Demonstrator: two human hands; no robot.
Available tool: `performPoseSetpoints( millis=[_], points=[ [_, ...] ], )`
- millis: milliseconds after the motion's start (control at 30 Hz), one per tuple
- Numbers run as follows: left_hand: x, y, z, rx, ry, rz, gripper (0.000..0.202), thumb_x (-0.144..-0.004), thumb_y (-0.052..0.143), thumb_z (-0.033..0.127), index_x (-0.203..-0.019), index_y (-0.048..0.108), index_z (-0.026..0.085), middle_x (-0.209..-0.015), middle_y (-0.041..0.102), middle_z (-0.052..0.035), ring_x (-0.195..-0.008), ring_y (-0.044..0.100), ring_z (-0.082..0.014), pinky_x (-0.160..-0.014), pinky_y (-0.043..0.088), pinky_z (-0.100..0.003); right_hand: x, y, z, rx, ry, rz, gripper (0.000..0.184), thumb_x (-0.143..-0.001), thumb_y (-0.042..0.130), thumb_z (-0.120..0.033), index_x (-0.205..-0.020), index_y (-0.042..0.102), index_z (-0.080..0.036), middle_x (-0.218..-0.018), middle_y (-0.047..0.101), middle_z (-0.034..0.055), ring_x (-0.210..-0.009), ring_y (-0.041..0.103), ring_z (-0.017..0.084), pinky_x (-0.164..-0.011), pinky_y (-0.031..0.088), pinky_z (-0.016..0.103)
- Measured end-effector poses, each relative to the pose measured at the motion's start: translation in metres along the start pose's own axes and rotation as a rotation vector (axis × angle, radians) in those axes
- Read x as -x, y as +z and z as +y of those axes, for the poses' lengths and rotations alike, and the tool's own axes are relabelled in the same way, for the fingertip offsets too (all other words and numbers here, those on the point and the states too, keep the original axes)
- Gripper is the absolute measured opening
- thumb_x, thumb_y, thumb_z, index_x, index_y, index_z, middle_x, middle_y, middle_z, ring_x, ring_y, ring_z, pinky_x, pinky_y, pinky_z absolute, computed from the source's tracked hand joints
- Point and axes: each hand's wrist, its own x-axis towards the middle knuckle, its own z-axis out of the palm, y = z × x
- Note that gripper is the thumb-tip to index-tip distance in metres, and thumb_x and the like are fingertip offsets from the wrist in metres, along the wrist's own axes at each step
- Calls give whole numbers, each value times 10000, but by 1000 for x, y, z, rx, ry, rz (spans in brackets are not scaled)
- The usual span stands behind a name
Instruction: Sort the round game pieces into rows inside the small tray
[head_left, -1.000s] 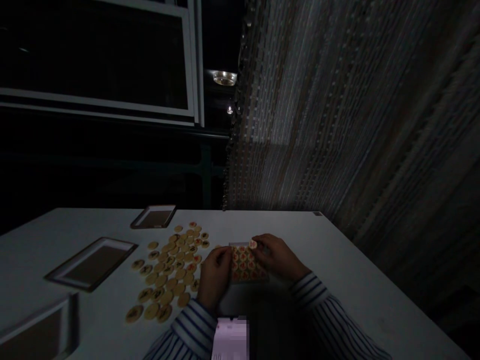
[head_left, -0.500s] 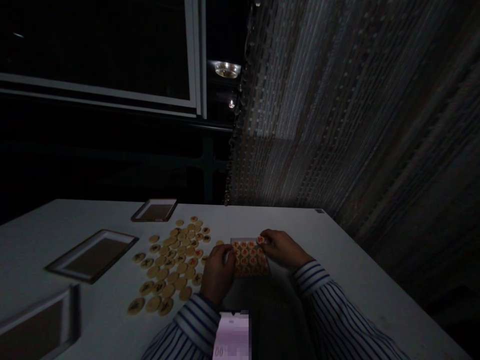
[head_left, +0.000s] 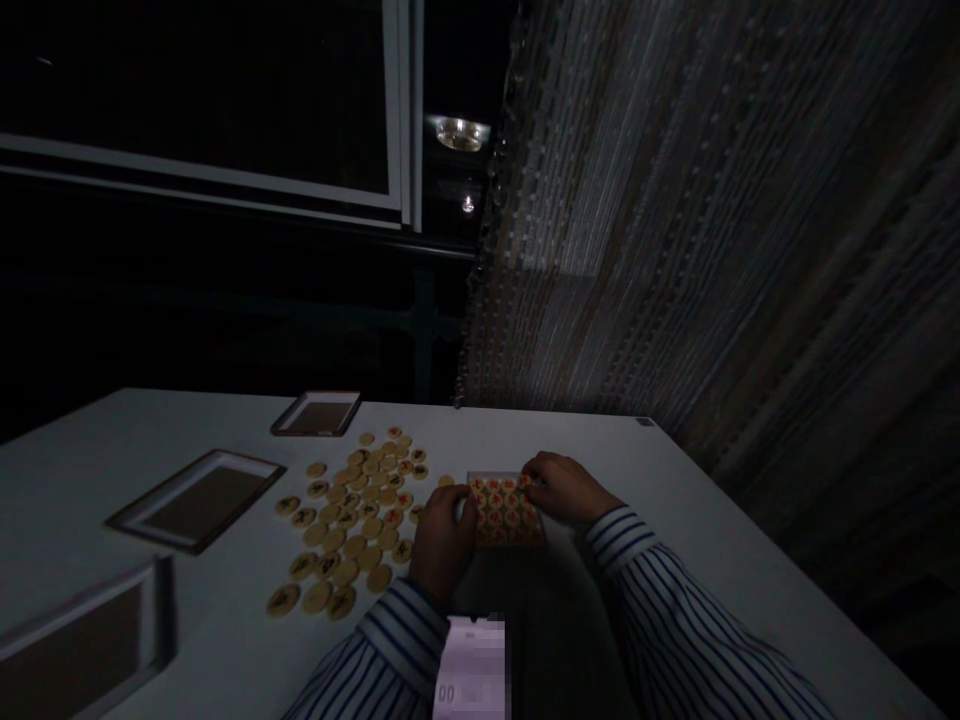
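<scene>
A small box (head_left: 507, 540) stands at the table's near edge, filled with rows of round Chinese chess pieces marked in red. My left hand (head_left: 444, 540) grips the box's left side, thumb near the rim. At the far right corner, my right hand (head_left: 568, 488) has its fingertips closed on a red-marked chess piece (head_left: 525, 482), which sits level with the top row. Left of the box spreads a loose heap of chess pieces (head_left: 354, 547), several blank side up and others showing black or red characters. One piece (head_left: 447, 481) lies just beyond my left hand.
Three shallow open trays lie to the left: a far one (head_left: 316, 432), a middle one (head_left: 124, 522) and a near one (head_left: 166, 615) cut off by the frame. The white table (head_left: 600, 434) meets a beaded string curtain (head_left: 570, 300) at the back right. A lit phone-like screen (head_left: 471, 670) shows below.
My right hand has lowered the red-marked piece into the box's far right corner. My left hand stays at the box's side. The whole view has shifted slightly.
</scene>
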Motion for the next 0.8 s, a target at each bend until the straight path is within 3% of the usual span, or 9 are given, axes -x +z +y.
performPoseSetpoints(
  millis=[800],
  points=[
    [-2,0,1,18,-4,7,242,-771,434,272,-862,621,149,-889,619,-92,-875,567,-208,-809,429,-354,-6,2,3,47,26,-72,277,-781,470,-303,-978,624,-185,-956,619,78,-866,557,181,-714,356,256]
  ],
)
